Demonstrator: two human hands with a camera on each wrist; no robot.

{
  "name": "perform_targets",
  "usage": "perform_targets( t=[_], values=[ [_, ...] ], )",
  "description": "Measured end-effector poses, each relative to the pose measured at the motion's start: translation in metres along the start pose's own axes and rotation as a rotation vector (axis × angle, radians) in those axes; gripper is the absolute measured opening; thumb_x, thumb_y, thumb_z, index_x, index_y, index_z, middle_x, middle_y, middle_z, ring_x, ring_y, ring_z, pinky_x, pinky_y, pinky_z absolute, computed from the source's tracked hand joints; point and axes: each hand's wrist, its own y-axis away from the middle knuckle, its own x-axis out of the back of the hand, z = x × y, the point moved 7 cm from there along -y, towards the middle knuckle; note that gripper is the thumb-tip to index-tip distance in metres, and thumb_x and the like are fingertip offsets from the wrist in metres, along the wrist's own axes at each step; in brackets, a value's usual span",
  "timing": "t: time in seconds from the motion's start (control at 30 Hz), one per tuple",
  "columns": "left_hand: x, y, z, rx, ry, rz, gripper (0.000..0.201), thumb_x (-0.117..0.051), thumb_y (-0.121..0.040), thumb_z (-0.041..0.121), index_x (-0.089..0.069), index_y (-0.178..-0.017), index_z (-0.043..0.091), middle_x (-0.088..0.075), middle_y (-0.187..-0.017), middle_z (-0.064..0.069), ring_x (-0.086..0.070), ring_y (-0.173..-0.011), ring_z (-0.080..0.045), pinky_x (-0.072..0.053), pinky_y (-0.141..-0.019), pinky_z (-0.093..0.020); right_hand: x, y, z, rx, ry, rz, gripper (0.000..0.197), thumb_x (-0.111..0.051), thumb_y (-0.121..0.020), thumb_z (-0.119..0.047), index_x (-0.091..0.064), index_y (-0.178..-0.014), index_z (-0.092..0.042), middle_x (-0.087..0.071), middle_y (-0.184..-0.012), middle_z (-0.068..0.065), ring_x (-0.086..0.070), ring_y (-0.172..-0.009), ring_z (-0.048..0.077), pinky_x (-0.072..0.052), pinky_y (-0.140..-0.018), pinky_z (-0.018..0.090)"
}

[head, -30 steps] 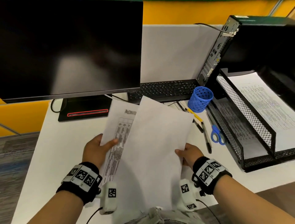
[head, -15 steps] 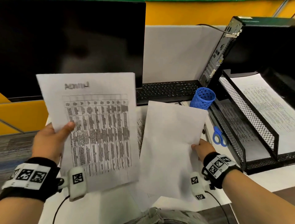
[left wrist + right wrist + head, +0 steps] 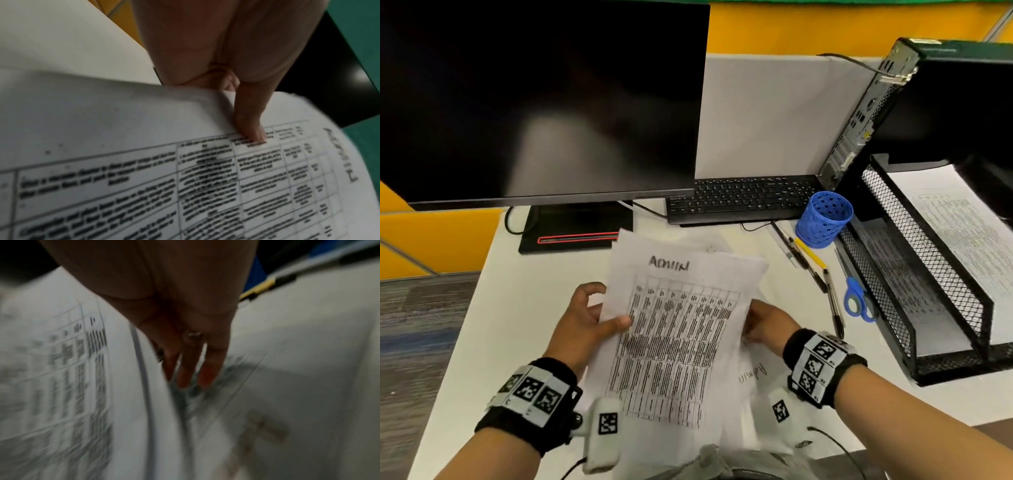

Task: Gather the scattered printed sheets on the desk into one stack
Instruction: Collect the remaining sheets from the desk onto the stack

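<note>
Handwritten "ADMIN" atop white printed table sheet [image 3: 674, 329], table print too blurred to read, faint handwritten "Admin" on white sheet beneath [image 3: 753, 373], square black-and-white coded markers on wristbands [image 3: 818, 359], unreadable

The left hand [image 3: 222, 53] fills the top centre of the left wrist view, seen from the palm side. Its thumb [image 3: 251, 120] lies on the printed face of a sheet [image 3: 185, 186], the tip pressing into a table cell near the upper edge; the other fingers are hidden behind the paper, so the grip looks like a pinch on that edge. The sheet bows across the lower frame, covered with a ruled table of blurred black text. Handwritten letters [image 3: 339, 154] run along its right margin, too smeared to read. The pale tabletop [image 3: 61, 40] shows at upper left.
</note>
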Motion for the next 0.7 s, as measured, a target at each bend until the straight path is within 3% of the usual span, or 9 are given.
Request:
perform_targets(
  t=[0.07,0.13,0.2,0.27,0.33,0.47,0.6,0.7],
  values=[
    [-0.004,0.007,-0.009,0.036,0.006,-0.091,0.076,-0.086,-0.045,0.014,-0.050,-0.110,0.028,-0.075,-0.096,-0.010,-0.073,-0.084,-0.027,-0.059,-0.070,-0.041,0.034,-0.011,0.009,-0.054,0.131,0.235,0.038,-0.042,-0.081,0.008,-0.063,-0.092,-0.022,-0.065,-0.094,0.005,-0.060,-0.094,0.029,-0.045,-0.072,0.028],
    [-0.009,0.017,-0.016,0.063,-0.015,-0.179,0.084,-0.091,-0.030,0.029,-0.062,-0.108,0.017,-0.076,-0.097,-0.007,-0.072,-0.089,-0.024,-0.059,-0.067,-0.028,0.056,-0.019,0.020,-0.159,0.274,0.378,0.033,-0.057,-0.083,-0.010,-0.057,-0.116,-0.014,-0.060,-0.117,0.014,-0.058,-0.107,0.033,-0.047,-0.083,0.032],
    [-0.011,0.024,-0.025,0.116,-0.031,-0.224,0.086,-0.093,-0.021,0.040,-0.071,-0.097,0.007,-0.076,-0.095,-0.011,-0.072,-0.089,-0.026,-0.057,-0.064,-0.022,0.054,-0.024,0.027,-0.272,0.559,0.351,0.061,-0.070,-0.071,-0.040,-0.051,-0.122,-0.013,-0.056,-0.121,0.013,-0.055,-0.112,0.032,-0.046,-0.092,0.036],
    [-0.013,0.028,-0.033,0.153,-0.024,-0.259,0.084,-0.093,-0.022,0.043,-0.074,-0.093,0.004,-0.075,-0.096,-0.015,-0.072,-0.089,-0.028,-0.057,-0.064,-0.022,0.043,-0.028,0.030,-0.308,0.751,0.272,0.072,-0.072,-0.063,-0.054,-0.054,-0.119,-0.012,-0.060,-0.117,0.010,-0.058,-0.109,0.029,-0.048,-0.089,0.035],
    [-0.013,0.031,-0.034,0.157,-0.019,-0.270,0.074,-0.093,-0.026,0.041,-0.076,-0.091,0.007,-0.075,-0.096,-0.014,-0.072,-0.088,-0.025,-0.055,-0.064,-0.019,0.035,-0.023,0.026,-0.283,0.737,0.210,0.057,-0.070,-0.072,-0.045,-0.059,-0.115,-0.009,-0.065,-0.113,0.010,-0.062,-0.105,0.028,-0.049,-0.086,0.033],
    [-0.014,0.035,-0.032,0.134,-0.068,-0.345,0.049,-0.087,-0.051,0.023,-0.074,-0.092,0.001,-0.076,-0.092,-0.015,-0.073,-0.083,-0.018,-0.052,-0.064,-0.015,0.050,-0.015,0.033,-0.210,0.380,0.242,0.047,-0.060,-0.085,-0.012,-0.048,-0.130,-0.008,-0.058,-0.127,0.016,-0.055,-0.116,0.032,-0.045,-0.097,0.035],
    [-0.007,0.034,-0.034,0.108,-0.021,-0.274,0.060,-0.086,-0.044,0.030,-0.072,-0.097,0.006,-0.076,-0.096,-0.011,-0.071,-0.093,-0.027,-0.056,-0.069,-0.021,0.064,-0.001,0.031,-0.112,-0.003,0.272,0.030,-0.043,-0.093,0.002,-0.051,-0.118,-0.013,-0.058,-0.099,0.003,-0.051,-0.101,0.021,-0.044,-0.077,0.015],
    [-0.004,0.027,-0.030,0.079,0.145,-0.175,0.082,-0.090,-0.035,0.044,-0.068,-0.104,0.009,-0.075,-0.102,-0.011,-0.071,-0.096,-0.027,-0.058,-0.072,-0.028,0.061,0.013,0.027,-0.076,-0.290,0.231,0.022,-0.044,-0.093,0.001,-0.057,-0.104,-0.013,-0.065,-0.086,0.002,-0.056,-0.085,0.022,-0.047,-0.076,0.030]
  ],
)
